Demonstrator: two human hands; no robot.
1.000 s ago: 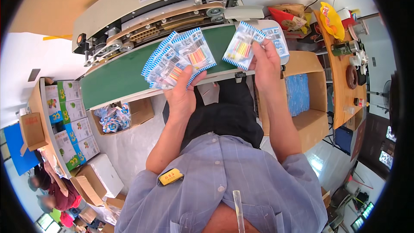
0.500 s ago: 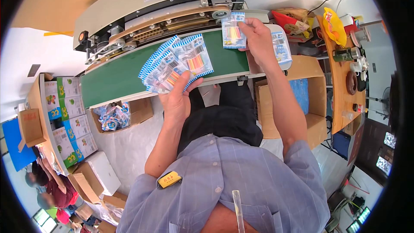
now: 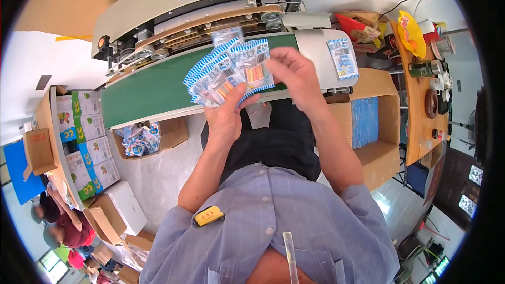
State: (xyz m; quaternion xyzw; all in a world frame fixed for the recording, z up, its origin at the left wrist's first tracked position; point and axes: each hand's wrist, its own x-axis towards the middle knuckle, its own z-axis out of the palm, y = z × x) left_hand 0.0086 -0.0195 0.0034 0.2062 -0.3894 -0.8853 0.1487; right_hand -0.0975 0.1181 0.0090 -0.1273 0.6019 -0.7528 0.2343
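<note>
My left hand [image 3: 226, 121] holds up a fan of several blue-and-white striped packets [image 3: 231, 71] over the green conveyor belt [image 3: 142, 102] of a sealing machine [image 3: 158, 5]. My right hand [image 3: 295, 71] is right beside the fan, its fingertips pinching the edge of the rightmost packet. One single packet [image 3: 227, 33] stands at the machine's sealing rail, above the fan. More packets of the same kind [image 3: 342, 58] lie on the white tray at the belt's right end.
A cardboard box of loose packets [image 3: 139, 139] sits on the floor under the belt. An open carton with blue packets [image 3: 364, 115] stands at the right. Green and blue boxes [image 3: 81, 137] line a shelf on the left. Other people [image 3: 58, 223] are at the lower left.
My right hand left one packet at the sealing rail and came back to the fan. That packet has moved left along the rail. My left hand has kept the fan in place.
</note>
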